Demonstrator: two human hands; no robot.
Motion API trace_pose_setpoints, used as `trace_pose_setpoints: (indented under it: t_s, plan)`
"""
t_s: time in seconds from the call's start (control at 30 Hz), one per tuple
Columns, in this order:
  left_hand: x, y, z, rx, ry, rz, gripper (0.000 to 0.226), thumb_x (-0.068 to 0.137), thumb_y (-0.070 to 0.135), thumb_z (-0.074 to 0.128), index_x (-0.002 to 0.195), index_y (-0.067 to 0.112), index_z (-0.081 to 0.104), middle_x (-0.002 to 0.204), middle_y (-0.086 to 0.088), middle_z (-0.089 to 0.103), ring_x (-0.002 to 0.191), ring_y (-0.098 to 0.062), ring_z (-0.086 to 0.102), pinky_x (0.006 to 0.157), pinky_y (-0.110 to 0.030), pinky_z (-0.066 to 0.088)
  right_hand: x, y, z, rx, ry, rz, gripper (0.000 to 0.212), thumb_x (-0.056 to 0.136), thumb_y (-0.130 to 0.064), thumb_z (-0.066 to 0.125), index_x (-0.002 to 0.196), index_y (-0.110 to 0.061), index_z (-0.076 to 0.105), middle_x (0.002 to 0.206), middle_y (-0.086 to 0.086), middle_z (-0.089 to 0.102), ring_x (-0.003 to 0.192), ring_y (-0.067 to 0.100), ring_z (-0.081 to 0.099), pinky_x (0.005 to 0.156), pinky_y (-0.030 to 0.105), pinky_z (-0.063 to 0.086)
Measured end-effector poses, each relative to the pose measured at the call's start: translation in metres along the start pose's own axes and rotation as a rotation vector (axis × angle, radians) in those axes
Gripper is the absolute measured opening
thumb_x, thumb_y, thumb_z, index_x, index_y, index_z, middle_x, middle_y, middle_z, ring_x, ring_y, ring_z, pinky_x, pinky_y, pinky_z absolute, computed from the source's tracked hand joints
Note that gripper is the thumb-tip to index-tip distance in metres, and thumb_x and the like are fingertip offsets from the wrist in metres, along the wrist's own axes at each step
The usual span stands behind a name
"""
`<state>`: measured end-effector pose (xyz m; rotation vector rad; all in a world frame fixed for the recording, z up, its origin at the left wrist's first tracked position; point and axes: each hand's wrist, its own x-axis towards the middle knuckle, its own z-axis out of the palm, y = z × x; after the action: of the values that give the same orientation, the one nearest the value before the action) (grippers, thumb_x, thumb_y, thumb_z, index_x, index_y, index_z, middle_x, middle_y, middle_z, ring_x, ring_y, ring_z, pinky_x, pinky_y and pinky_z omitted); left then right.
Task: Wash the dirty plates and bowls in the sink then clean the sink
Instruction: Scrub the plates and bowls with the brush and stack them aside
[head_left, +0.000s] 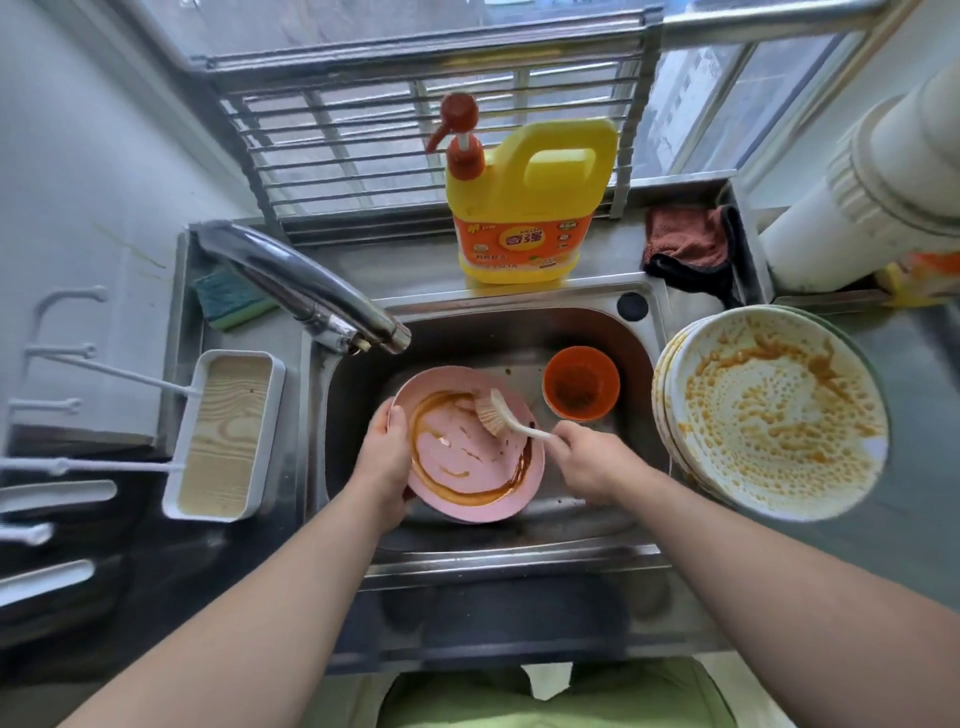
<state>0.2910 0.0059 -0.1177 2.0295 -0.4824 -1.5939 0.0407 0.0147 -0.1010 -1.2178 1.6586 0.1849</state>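
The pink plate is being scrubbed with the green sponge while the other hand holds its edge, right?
Not quite. The head view shows the right hand scrubbing the pink plate with a white brush, not the green sponge, which lies beside the tap. The left hand does hold the plate's edge.

left hand (387, 451) holds pink plate (470, 467) over sink (519, 322) — right hand (589, 460) scrubs with brush (501, 415)

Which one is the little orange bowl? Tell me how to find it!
Look into the shiny metal sink under the big yellow soap bottle. Beside the pink plate being scrubbed, toward the stack of dirty white plates, sits the orange bowl. It is the only small, round, bright orange dish there.
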Motion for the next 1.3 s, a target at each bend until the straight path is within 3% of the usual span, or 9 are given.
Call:
trace_pose_setpoints:
  t_s: [0.2, 0.33, 0.47, 0.6, 0.7, 0.9, 1.07, 1.17, 1.3]
  plan:
    - [-0.029, 0.009, 0.004, -0.034, 0.04, -0.036, 0.043, 0.111, 0.053, 0.029, 0.139, 0.03, 0.052, 0.121, -0.013, 0.07, 0.105, -0.031, 0.072, 0.067, -0.038, 0.06, -0.031, -0.05, 0.013, -0.058, 0.02, -0.086, 0.038, 0.107, -0.03, 0.04, 0.142, -0.041, 0.049, 0.13, 0.007, 0.067, 0.109, 0.032, 0.065, 0.096, 0.048, 0.057]
    - [0.008, -0.005, 0.002, -0.156, 0.265, -0.074, 0.044, 0.094, 0.06, 0.035, 0.129, 0.043, 0.056, 0.122, -0.012, 0.069, 0.102, -0.036, 0.071, 0.09, -0.055, 0.06, -0.065, -0.083, 0.037, 0.004, -0.079, -0.268, 0.035, 0.109, -0.024, 0.041, 0.14, -0.031, 0.055, 0.142, 0.008, 0.058, 0.125, 0.032, 0.056, 0.112, 0.045, 0.043]
    - [-0.025, 0.038, -0.003, -0.12, 0.391, -0.051, 0.046, 0.109, 0.05, 0.032, 0.145, 0.031, 0.053, 0.133, -0.015, 0.062, 0.116, -0.038, 0.062, 0.103, -0.053, 0.054, -0.077, -0.035, 0.021, -0.175, -0.119, -0.174, 0.028, 0.107, -0.028, 0.036, 0.124, -0.045, 0.05, 0.129, 0.005, 0.066, 0.109, 0.031, 0.063, 0.095, 0.045, 0.054]
    - [-0.051, 0.051, 0.011, -0.187, 0.218, -0.117, 0.03, 0.112, 0.05, 0.03, 0.13, 0.041, 0.053, 0.116, -0.012, 0.068, 0.103, -0.036, 0.07, 0.09, -0.054, 0.06, -0.053, -0.019, -0.017, -0.241, 0.001, -0.056, 0.012, 0.1, -0.032, 0.044, 0.111, -0.037, 0.047, 0.115, 0.003, 0.068, 0.096, 0.028, 0.065, 0.084, 0.043, 0.056]
    - [-0.063, 0.048, 0.031, -0.242, 0.161, -0.188, 0.027, 0.112, 0.05, 0.032, 0.12, 0.036, 0.054, 0.111, -0.013, 0.07, 0.095, -0.036, 0.073, 0.085, -0.056, 0.061, -0.044, -0.062, -0.005, -0.081, 0.037, -0.127, 0.024, 0.104, -0.032, 0.047, 0.128, -0.033, 0.052, 0.119, 0.004, 0.067, 0.104, 0.028, 0.064, 0.091, 0.041, 0.054]
    - [-0.04, 0.032, 0.018, -0.342, 0.424, -0.14, 0.041, 0.112, 0.04, 0.034, 0.134, 0.02, 0.062, 0.119, -0.013, 0.065, 0.095, -0.032, 0.065, 0.075, -0.042, 0.056, -0.082, -0.051, 0.009, -0.022, -0.13, -0.254, 0.035, 0.109, -0.026, 0.038, 0.138, -0.034, 0.056, 0.133, 0.005, 0.062, 0.113, 0.028, 0.059, 0.093, 0.036, 0.048]
    - [-0.051, 0.031, 0.006, -0.226, 0.37, -0.188, 0.037, 0.112, 0.051, 0.031, 0.137, 0.035, 0.053, 0.118, -0.012, 0.064, 0.09, -0.03, 0.067, 0.055, -0.033, 0.054, -0.041, -0.027, -0.028, -0.253, -0.061, -0.108, 0.017, 0.104, -0.022, 0.049, 0.115, -0.033, 0.056, 0.118, 0.003, 0.068, 0.098, 0.023, 0.064, 0.082, 0.038, 0.055]
    - [-0.057, 0.031, 0.02, -0.237, 0.315, -0.18, 0.026, 0.113, 0.047, 0.035, 0.124, 0.034, 0.054, 0.11, -0.011, 0.066, 0.091, -0.034, 0.07, 0.072, -0.048, 0.063, -0.027, -0.071, -0.005, -0.17, -0.045, -0.181, 0.031, 0.104, -0.022, 0.053, 0.133, -0.031, 0.054, 0.125, 0.005, 0.066, 0.103, 0.026, 0.062, 0.083, 0.037, 0.05]
    - [-0.046, 0.03, 0.016, -0.196, 0.452, -0.128, 0.043, 0.112, 0.045, 0.033, 0.142, 0.025, 0.056, 0.129, -0.017, 0.063, 0.105, -0.036, 0.062, 0.098, -0.053, 0.056, -0.073, -0.076, 0.023, 0.002, -0.165, -0.312, 0.032, 0.108, -0.03, 0.044, 0.137, -0.037, 0.054, 0.136, 0.0, 0.059, 0.116, 0.025, 0.058, 0.096, 0.041, 0.05]
